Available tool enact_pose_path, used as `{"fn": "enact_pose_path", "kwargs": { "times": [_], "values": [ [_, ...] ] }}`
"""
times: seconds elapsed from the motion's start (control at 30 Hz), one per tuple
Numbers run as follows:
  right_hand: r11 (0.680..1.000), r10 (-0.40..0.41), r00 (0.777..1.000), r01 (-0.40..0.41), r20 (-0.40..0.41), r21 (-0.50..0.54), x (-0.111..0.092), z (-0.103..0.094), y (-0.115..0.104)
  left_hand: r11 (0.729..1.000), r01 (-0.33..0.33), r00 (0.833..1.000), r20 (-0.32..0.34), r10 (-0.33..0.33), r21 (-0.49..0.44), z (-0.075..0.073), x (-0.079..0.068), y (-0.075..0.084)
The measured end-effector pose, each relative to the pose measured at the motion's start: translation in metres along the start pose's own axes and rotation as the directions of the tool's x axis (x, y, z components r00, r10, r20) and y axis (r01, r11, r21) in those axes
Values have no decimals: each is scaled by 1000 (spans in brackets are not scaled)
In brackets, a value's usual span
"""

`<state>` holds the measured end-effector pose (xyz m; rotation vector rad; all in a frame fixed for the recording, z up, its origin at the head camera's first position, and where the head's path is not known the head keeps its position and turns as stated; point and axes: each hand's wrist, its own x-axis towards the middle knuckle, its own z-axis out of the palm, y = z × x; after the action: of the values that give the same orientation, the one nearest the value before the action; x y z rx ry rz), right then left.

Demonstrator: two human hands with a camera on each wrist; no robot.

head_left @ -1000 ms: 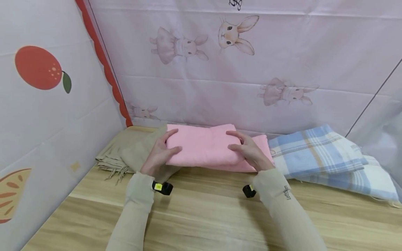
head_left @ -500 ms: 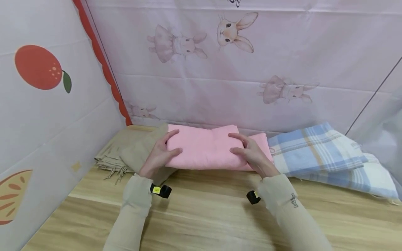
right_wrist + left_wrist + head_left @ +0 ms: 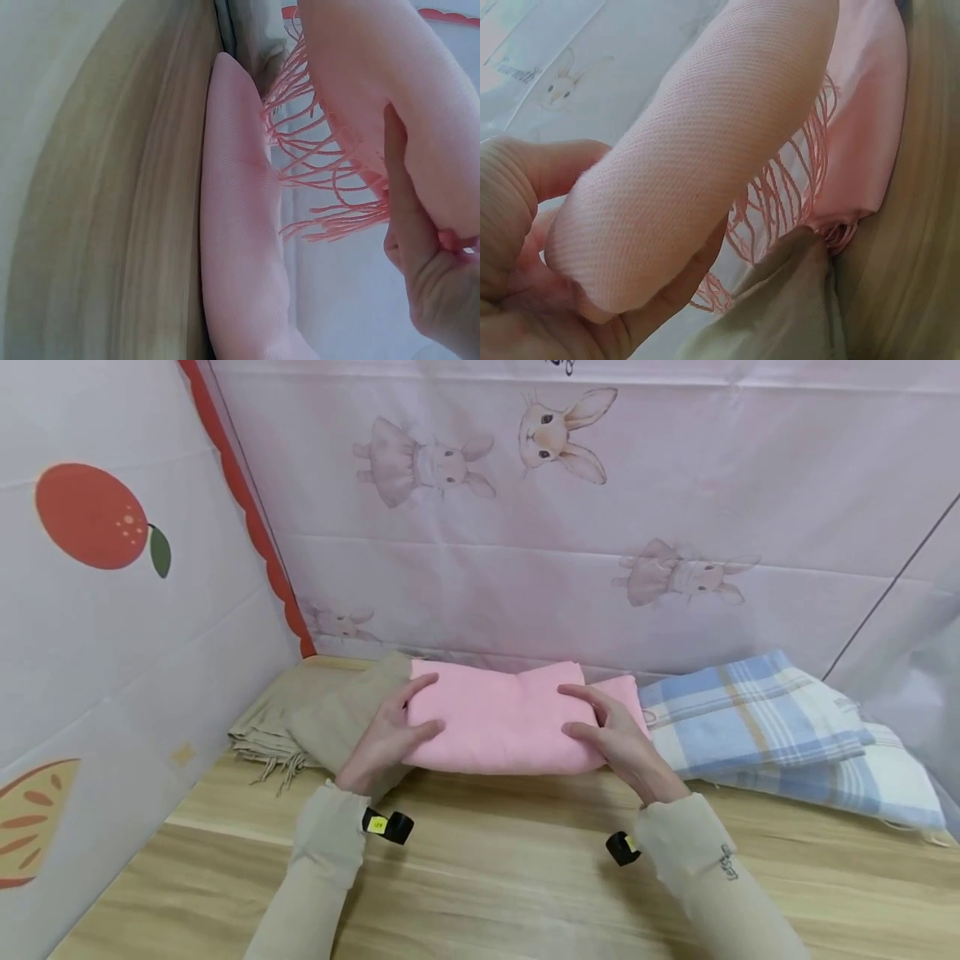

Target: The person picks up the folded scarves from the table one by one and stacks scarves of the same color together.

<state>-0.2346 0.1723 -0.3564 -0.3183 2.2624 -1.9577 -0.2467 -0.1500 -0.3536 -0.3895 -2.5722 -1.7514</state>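
Observation:
A folded pink scarf [image 3: 498,718] with pink fringe [image 3: 330,180] is held up off the wooden table between both hands. My left hand [image 3: 390,727] grips its left end, the thumb on the near side and fingers curling behind and under. At the right end my right hand [image 3: 618,731] pinches the scarf in the same way; the right wrist view shows a finger pressed into the cloth. Below and behind it a second folded pink scarf [image 3: 240,210] lies on the table, mostly hidden in the head view except for its right corner.
Left of the pink scarves lies a folded beige scarf [image 3: 322,710] with fringe. On the right are blue and white plaid scarves [image 3: 757,718], one overlapping another. A rabbit-print curtain [image 3: 480,568] rises behind the wooden table [image 3: 495,868], and a fruit-print sheet [image 3: 150,652] stands at left.
Both hands have shifted slightly to the right and toward the person with the held pink scarf. It now covers more of the pink scarf below. The grip looks the same.

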Motion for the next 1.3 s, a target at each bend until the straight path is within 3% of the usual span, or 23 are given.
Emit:
{"fn": "enact_pose_path", "kwargs": {
  "times": [0.23, 0.33, 0.7, 0.93, 1.3],
  "values": [
    [1000, 17, 1000, -17, 23, 15, -16, -5, 0, 987, 30, 1000, 14, -28, -160, 8, -10, 4],
    [1000, -5, 1000, 5, 26, 0, -19, -6, 0, 983, 34, 999, 15, -32, -179, 10, -13, 6],
    [999, -25, 1000, 25, 16, -30, -38, -11, 3, 1000, -17, 999, 38, 18, -25, 14, -23, 12],
    [997, -22, 1000, 23, 14, -71, -49, -12, 3, 998, -67, 997, 49, 68, -20, 18, -30, 11],
    [999, -19, 999, 21, 41, -36, -69, -12, 8, 997, -71, 994, 87, 72, -12, 20, -39, 10]
  ]
}}
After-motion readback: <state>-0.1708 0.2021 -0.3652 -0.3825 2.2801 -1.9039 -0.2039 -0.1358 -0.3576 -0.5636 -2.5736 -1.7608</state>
